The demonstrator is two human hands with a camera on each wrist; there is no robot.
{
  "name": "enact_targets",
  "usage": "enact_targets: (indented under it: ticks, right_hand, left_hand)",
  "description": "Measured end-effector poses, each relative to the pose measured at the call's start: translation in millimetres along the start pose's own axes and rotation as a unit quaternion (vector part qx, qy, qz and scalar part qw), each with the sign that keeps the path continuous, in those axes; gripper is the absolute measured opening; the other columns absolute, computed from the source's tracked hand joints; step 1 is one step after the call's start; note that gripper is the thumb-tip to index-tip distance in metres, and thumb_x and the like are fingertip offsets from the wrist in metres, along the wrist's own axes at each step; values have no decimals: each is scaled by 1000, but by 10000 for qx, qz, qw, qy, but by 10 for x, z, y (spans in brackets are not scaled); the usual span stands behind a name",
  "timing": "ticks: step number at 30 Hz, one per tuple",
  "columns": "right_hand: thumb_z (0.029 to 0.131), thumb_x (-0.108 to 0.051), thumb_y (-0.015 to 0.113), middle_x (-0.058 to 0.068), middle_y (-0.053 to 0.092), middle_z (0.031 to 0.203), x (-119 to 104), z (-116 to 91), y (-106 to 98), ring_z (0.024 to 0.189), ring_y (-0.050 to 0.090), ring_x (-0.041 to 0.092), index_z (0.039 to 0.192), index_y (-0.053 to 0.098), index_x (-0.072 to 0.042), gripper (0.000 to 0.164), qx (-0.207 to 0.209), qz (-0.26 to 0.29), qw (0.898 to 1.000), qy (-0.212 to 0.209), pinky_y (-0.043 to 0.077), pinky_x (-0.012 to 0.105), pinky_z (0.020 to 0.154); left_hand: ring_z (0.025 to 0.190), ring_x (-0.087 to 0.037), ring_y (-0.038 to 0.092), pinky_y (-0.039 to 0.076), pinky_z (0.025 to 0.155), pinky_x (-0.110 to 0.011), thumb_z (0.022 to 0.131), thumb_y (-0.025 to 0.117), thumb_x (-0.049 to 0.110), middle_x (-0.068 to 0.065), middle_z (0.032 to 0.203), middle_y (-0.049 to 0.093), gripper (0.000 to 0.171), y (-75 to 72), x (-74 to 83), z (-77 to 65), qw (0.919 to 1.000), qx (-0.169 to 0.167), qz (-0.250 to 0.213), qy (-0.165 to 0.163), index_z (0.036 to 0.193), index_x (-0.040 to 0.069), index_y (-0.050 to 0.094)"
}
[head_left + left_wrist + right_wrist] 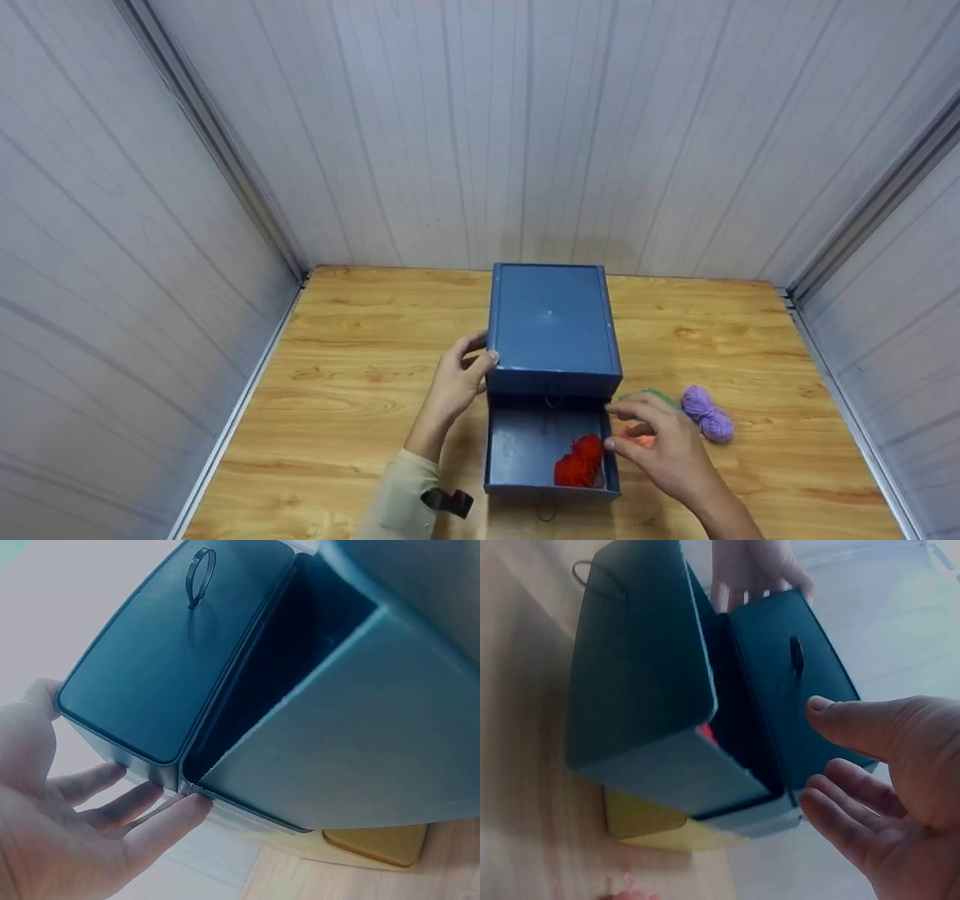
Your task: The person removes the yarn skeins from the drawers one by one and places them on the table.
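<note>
A blue drawer cabinet (551, 319) stands on the table. Its lower blue drawer (521, 450) is pulled out, while the upper drawer (150, 667), with a black loop handle (200, 577), stays in. Red yarn (577, 465) lies at the front right of the pulled-out drawer. My left hand (456, 379) rests against the cabinet's left side, thumb at the top front corner and fingers extended along the side. Beside the open drawer's right rim hovers my right hand (664, 442), thumb and fingers spread with nothing between them.
Purple yarn (707, 414) lies on the wooden table (360, 420) to the right. Orange yarn (639, 435) and green yarn (660, 396) are partly hidden behind my right hand. A yellow section (641, 817) shows beneath the blue drawer. Pale panels (480, 135) wall the table.
</note>
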State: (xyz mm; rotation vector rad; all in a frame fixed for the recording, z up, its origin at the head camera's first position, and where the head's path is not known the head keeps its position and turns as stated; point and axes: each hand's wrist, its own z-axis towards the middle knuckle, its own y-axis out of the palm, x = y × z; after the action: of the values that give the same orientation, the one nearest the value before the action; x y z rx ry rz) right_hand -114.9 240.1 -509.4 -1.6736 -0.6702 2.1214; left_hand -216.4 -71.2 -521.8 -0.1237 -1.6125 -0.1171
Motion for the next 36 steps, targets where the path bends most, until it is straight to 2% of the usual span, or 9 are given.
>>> enact_targets:
  ticks: [4, 9, 13, 18, 22, 25, 29, 36]
  right_hand:
    - [82, -14, 87, -2, 67, 116, -63, -1, 34, 85, 72, 15, 115, 75, -25, 37, -455, 62, 9989, -56, 61, 29, 75]
    - [83, -15, 86, -5, 68, 119, -80, -2, 91, 93, 70, 19, 114, 75, -28, 35, -882, -244, 9952, -342, 59, 29, 75]
    - [83, -11, 86, -5, 69, 119, -69, 10, 149, 100, 69, 23, 114, 75, -28, 37, -1156, -287, 9907, -654, 59, 29, 75]
    - [84, -7, 84, -2, 70, 116, -73, 30, 204, 102, 69, 25, 116, 74, -23, 37, -1689, -267, 9813, -885, 61, 32, 79]
    - [84, -5, 82, -3, 70, 114, -96, 60, 246, 103, 68, 24, 116, 74, -19, 36, -2070, -595, 9704, -1089, 60, 34, 81]
    - [82, -1, 81, -5, 70, 112, -106, 85, 285, 102, 68, 22, 114, 75, -17, 36, -2214, -925, 9641, -1142, 58, 34, 81]
    - [81, 5, 78, -4, 70, 111, -101, 110, 347, 102, 68, 22, 113, 75, -13, 37, -2201, -1189, 9614, -1143, 58, 38, 83]
    - [81, -1, 80, -6, 70, 109, -63, 148, 435, 103, 65, 18, 111, 76, -14, 32, -2090, -1597, 9561, -1291, 57, 40, 86]
  left_hand:
    - [123, -33, 60, 58, 86, -48, 99, 65, 21, -21, 145, 54, 54, -1, 2, 0, 10000, 19, -16, 23, 149, 5, 50]
    - [123, -32, 60, 58, 84, -46, 100, 65, 20, -20, 145, 54, 53, 0, -10, -7, 10000, 39, -31, 6, 149, 5, 51]
    - [124, -32, 60, 58, 85, -46, 100, 65, 21, -20, 146, 54, 54, -1, -17, -3, 10000, 22, -14, -2, 149, 6, 50]
    - [127, -34, 58, 58, 87, -47, 100, 64, 22, -20, 147, 53, 54, -1, -15, 6, 10000, -16, -8, -46, 149, 6, 50]
    - [126, -34, 59, 58, 87, -46, 100, 64, 22, -19, 147, 53, 54, -1, -9, 11, 10000, 8, -12, -70, 149, 6, 51]
    - [126, -33, 59, 58, 87, -46, 100, 64, 22, -19, 146, 53, 54, -2, -9, 8, 10000, 15, -7, -63, 149, 6, 50]
    - [126, -34, 59, 58, 87, -47, 99, 65, 22, -20, 146, 53, 55, -1, -9, 2, 10000, 29, -14, -54, 149, 5, 50]
    - [125, -33, 60, 59, 84, -44, 99, 65, 23, -19, 145, 54, 55, 1, -3, 3, 10000, 55, 15, -41, 149, 5, 51]
